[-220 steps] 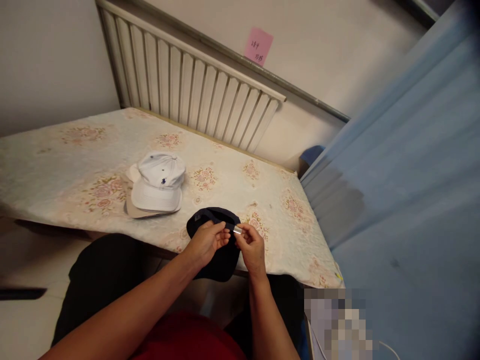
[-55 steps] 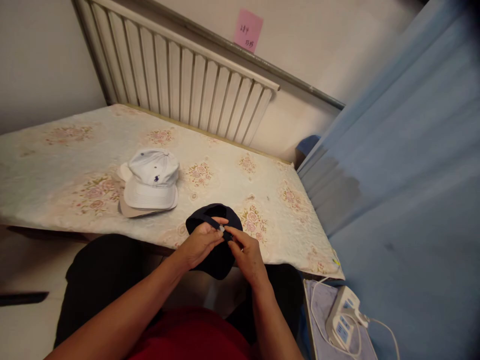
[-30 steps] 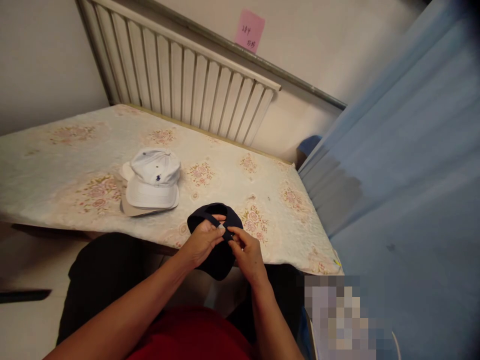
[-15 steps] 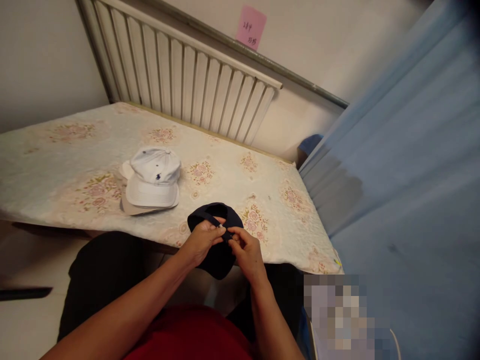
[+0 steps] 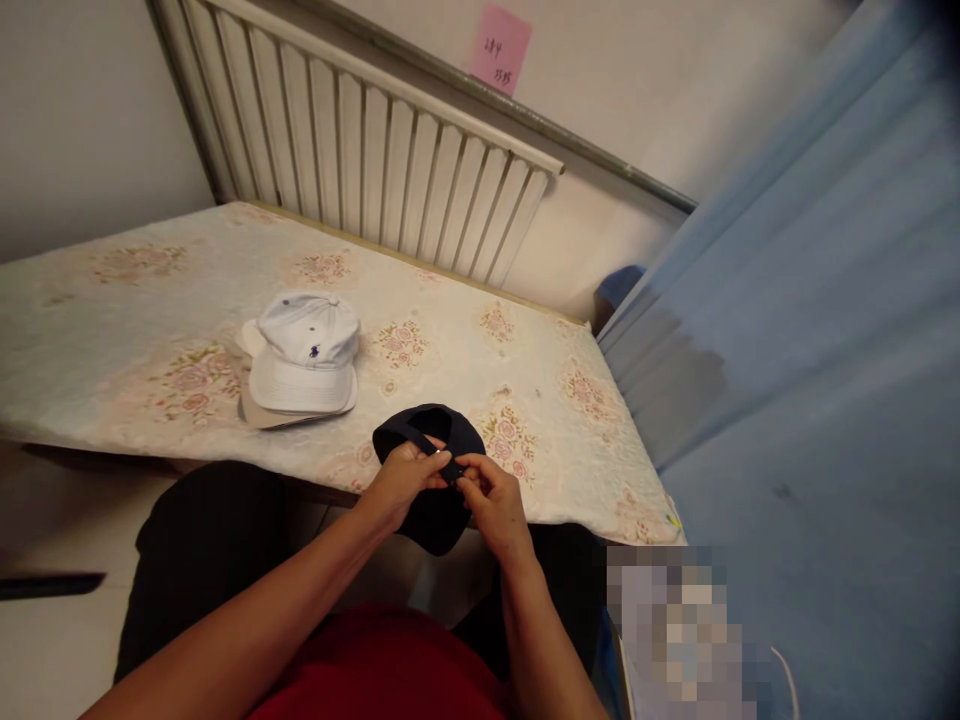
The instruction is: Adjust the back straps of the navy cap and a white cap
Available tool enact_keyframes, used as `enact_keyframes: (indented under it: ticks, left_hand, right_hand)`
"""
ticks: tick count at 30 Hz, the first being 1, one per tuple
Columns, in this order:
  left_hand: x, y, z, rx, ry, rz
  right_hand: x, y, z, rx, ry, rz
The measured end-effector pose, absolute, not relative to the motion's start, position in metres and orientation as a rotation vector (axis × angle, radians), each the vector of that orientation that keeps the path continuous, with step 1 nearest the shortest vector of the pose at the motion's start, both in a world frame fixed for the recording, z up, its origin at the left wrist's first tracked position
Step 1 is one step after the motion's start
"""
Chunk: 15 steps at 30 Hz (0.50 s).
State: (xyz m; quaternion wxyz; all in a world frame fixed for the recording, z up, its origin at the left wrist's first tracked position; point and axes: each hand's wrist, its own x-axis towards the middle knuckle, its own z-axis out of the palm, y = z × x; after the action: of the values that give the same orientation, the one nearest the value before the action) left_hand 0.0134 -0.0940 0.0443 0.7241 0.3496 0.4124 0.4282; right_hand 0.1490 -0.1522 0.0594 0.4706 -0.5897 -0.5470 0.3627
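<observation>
Over the near edge of the bed, a dark navy baseball cap (image 5: 435, 520) is between my two hands, its strap opening turned upward. My left hand (image 5: 405, 480) pinches the cap's back strap (image 5: 417, 434) near a small shiny buckle. Close beside it, my right hand (image 5: 489, 495) grips the strap's other part between thumb and fingers. The fingertips of both hands almost meet, and the strap's end is partly hidden by them. Farther left on the bed rests a white baseball cap (image 5: 307, 345) with a small dark emblem, lying on top of a beige cap (image 5: 259, 415).
The bed (image 5: 442, 300) has a pale floral cover. Behind it, a white radiator (image 5: 367, 150) runs along the wall below a pink paper note (image 5: 501, 50). A blue curtain (image 5: 810, 330) hangs at the right. A blurred-out patch (image 5: 675, 630) sits at lower right.
Both hands keep their grip on the navy cap's strap, with only slight finger movement at the buckle. The whole view has shifted very slightly.
</observation>
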Motion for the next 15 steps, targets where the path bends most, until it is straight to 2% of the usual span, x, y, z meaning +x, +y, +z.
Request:
enact_keyframes:
  ticks: [10, 15]
  left_hand:
    - [0.012, -0.102, 0.043, 0.608, 0.67, 0.873]
    - [0.013, -0.107, 0.035, 0.686, 0.738, 0.793]
  right_hand:
    - [0.152, -0.152, 0.06, -1.397, -1.227, 0.973]
    - [0.153, -0.153, 0.057, -1.419, -1.227, 0.976]
